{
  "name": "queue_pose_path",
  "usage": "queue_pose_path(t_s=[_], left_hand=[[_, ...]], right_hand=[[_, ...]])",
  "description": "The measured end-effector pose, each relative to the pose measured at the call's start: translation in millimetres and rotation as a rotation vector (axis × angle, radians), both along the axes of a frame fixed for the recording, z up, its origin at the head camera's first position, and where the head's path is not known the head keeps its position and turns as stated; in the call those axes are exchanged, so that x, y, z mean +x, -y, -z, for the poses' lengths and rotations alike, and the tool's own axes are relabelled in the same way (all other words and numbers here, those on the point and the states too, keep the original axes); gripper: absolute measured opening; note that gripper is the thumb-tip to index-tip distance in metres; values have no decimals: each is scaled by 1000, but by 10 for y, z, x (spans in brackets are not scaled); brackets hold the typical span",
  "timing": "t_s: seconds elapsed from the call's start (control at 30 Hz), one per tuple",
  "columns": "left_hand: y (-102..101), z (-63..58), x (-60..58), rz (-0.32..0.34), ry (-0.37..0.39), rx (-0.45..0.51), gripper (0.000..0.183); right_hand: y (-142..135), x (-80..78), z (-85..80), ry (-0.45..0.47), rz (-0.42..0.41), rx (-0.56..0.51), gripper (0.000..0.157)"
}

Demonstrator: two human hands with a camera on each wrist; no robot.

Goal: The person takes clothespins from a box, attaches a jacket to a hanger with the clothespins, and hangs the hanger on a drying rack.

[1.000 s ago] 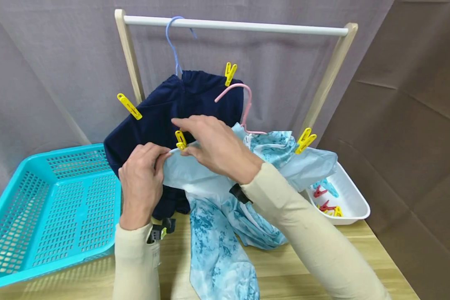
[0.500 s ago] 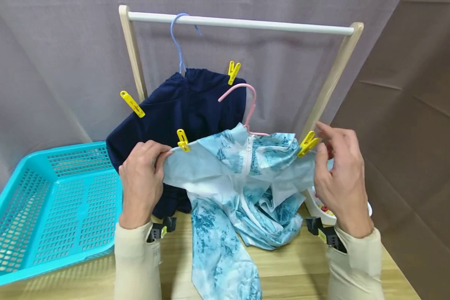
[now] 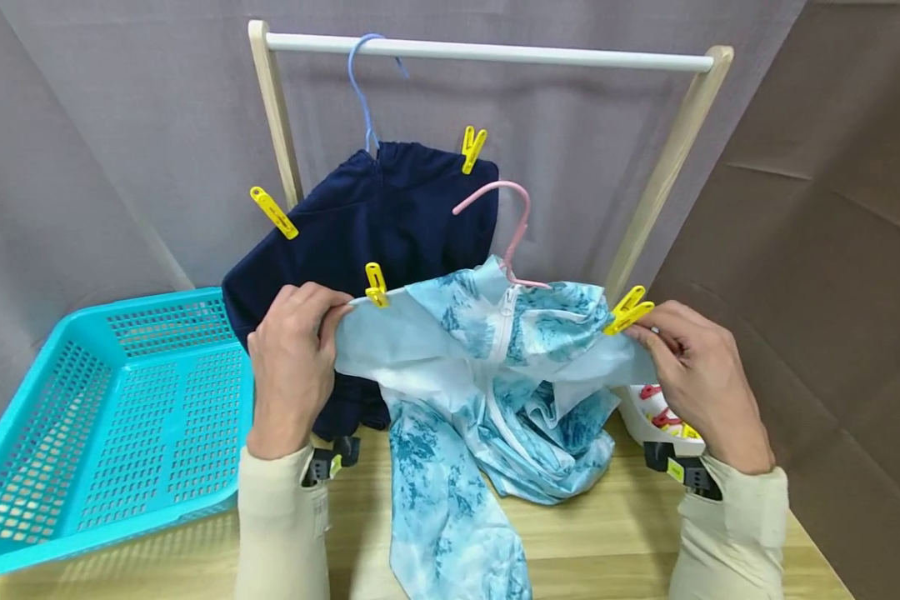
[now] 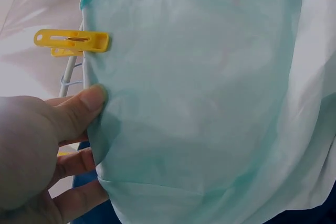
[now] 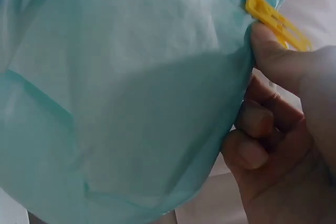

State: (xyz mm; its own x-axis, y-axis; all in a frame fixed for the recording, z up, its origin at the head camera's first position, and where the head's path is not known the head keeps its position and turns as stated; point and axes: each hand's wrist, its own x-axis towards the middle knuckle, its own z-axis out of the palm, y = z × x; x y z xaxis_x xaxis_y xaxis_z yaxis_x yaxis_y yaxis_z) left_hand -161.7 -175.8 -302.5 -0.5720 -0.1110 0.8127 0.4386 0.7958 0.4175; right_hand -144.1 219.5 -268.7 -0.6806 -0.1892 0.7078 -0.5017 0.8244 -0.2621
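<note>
A light blue patterned zip jacket [image 3: 450, 492] is spread between my hands on a pink hanger [image 3: 523, 218], whose hook is off the rail. My left hand [image 3: 294, 367] pinches the top edge of one sleeve, thumb in front, as the left wrist view shows. Just inward of it a yellow clothespin [image 4: 73, 40] clips that edge. On the other side my right hand [image 3: 708, 379] pinches the opposite sleeve beside a second yellow clothespin [image 5: 275, 20]. Behind hangs a navy garment [image 3: 412, 208] on a blue hanger [image 3: 360, 92], with two yellow clothespins on its shoulders.
A wooden rack with a white rail [image 3: 495, 53] stands at the back. At left is a turquoise basket [image 3: 138, 417]. A white tub [image 3: 633, 421] with red and yellow clothespins sits at right, partly hidden by the jacket and right hand.
My right hand has left the left-side clothespin, crossed to the right and taken hold of the right sleeve by its clothespin. The left hand has kept its pinch.
</note>
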Motion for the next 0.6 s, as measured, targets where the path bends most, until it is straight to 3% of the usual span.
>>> queue_pose_path(t_s=[0.27,0.43,0.6], left_hand=[[-102,10,-36,48,-11,12,15],[-122,8,-20,82,-8,26,19],[-117,0,-11,108,-20,40,29]], right_hand=[[-92,100,-51,-5,57,-43,14],[-191,178,-92,34,186,-80,3],[-307,310,-181,78,344,-122,10]])
